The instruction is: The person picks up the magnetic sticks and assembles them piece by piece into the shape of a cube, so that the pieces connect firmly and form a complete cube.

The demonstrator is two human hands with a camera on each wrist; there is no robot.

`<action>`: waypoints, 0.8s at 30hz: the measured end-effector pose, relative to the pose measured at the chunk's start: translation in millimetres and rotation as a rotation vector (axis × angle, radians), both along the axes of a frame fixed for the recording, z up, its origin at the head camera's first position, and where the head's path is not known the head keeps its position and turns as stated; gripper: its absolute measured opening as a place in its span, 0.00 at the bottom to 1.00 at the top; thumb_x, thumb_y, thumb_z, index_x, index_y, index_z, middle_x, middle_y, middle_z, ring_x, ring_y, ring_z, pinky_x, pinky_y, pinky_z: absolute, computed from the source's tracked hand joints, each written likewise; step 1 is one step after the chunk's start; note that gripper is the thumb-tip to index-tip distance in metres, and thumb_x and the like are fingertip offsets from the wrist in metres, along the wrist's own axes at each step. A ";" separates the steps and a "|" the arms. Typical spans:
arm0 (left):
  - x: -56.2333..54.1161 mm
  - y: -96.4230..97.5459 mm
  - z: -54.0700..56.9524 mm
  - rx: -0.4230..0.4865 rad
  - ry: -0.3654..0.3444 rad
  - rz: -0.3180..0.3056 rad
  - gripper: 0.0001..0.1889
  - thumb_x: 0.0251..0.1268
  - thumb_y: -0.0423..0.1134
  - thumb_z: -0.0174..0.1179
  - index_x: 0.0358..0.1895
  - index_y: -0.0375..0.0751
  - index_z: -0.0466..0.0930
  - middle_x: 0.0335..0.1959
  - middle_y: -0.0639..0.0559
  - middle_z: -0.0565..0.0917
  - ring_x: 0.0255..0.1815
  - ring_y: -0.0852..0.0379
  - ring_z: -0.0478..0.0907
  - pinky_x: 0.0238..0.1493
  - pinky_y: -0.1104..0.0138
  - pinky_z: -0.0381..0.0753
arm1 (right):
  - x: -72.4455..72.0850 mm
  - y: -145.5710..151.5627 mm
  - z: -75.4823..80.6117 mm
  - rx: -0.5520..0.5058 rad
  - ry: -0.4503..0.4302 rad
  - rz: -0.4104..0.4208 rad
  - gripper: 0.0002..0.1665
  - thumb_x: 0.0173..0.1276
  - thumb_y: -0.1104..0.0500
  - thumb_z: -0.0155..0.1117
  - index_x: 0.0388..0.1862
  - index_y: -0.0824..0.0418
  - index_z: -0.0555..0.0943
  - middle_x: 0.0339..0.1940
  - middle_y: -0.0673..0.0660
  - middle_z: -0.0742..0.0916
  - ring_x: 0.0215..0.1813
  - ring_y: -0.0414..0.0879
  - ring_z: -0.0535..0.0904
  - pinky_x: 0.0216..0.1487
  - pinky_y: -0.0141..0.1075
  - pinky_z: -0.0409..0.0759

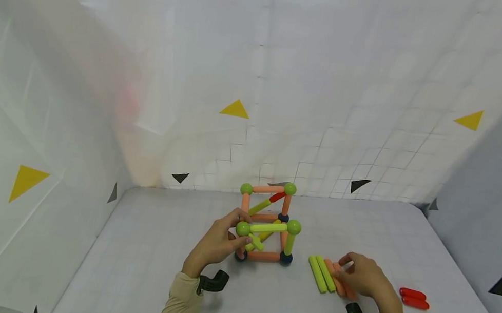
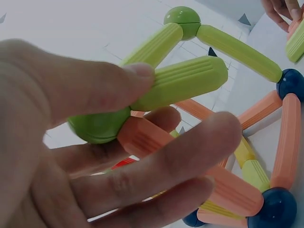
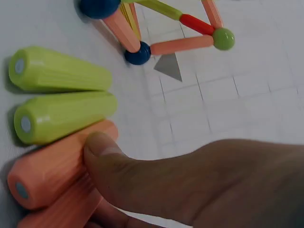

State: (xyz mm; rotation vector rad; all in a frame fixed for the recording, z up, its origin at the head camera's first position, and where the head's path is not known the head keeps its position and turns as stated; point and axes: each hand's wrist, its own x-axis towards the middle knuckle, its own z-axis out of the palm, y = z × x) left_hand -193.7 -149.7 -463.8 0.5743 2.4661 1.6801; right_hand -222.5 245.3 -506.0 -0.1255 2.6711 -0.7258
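Observation:
A box-like frame of magnetic sticks and balls (image 1: 265, 256) stands on the table, with green balls at its upper corners and dark blue balls at its lower ones. At its near left corner, my left hand (image 1: 215, 245) pinches a lime green stick (image 2: 190, 81) under the thumb. That stick's inner end lies against a green ball (image 2: 99, 127), and the other fingers reach behind an orange upright. My right hand (image 1: 365, 277) grips an orange stick (image 3: 52, 164) in the row of loose sticks, thumb on top; its fingertips are mostly hidden.
Two loose lime green sticks (image 1: 317, 274) lie between the frame and my right hand. Another orange stick (image 3: 61, 209) lies under that hand. Two red sticks (image 1: 415, 298) lie farther right. A white wall (image 1: 333, 83) rises behind the table.

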 end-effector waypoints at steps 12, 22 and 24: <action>1.8 0.9 -1.4 0.050 -0.010 -0.012 0.18 0.74 0.31 0.66 0.61 0.51 0.76 0.54 0.41 0.83 0.25 0.45 0.89 0.37 0.42 0.88 | 1.1 13.8 3.8 -0.193 0.074 0.070 0.19 0.73 0.54 0.72 0.52 0.68 0.85 0.44 0.56 0.89 0.46 0.48 0.83 0.43 0.43 0.82; 1.6 0.9 -1.2 0.053 -0.019 -0.016 0.19 0.74 0.30 0.65 0.62 0.51 0.75 0.56 0.39 0.82 0.26 0.42 0.89 0.38 0.39 0.87 | 27.0 -72.8 23.6 -0.390 0.324 0.280 0.13 0.75 0.52 0.72 0.50 0.58 0.84 0.41 0.50 0.90 0.30 0.36 0.76 0.29 0.31 0.76; 1.3 1.4 -1.0 0.056 -0.022 -0.019 0.19 0.75 0.31 0.65 0.61 0.51 0.75 0.57 0.39 0.83 0.26 0.42 0.89 0.38 0.39 0.87 | 29.8 -89.7 15.2 -0.404 0.383 0.312 0.10 0.74 0.53 0.73 0.49 0.55 0.86 0.40 0.47 0.90 0.25 0.34 0.73 0.27 0.30 0.74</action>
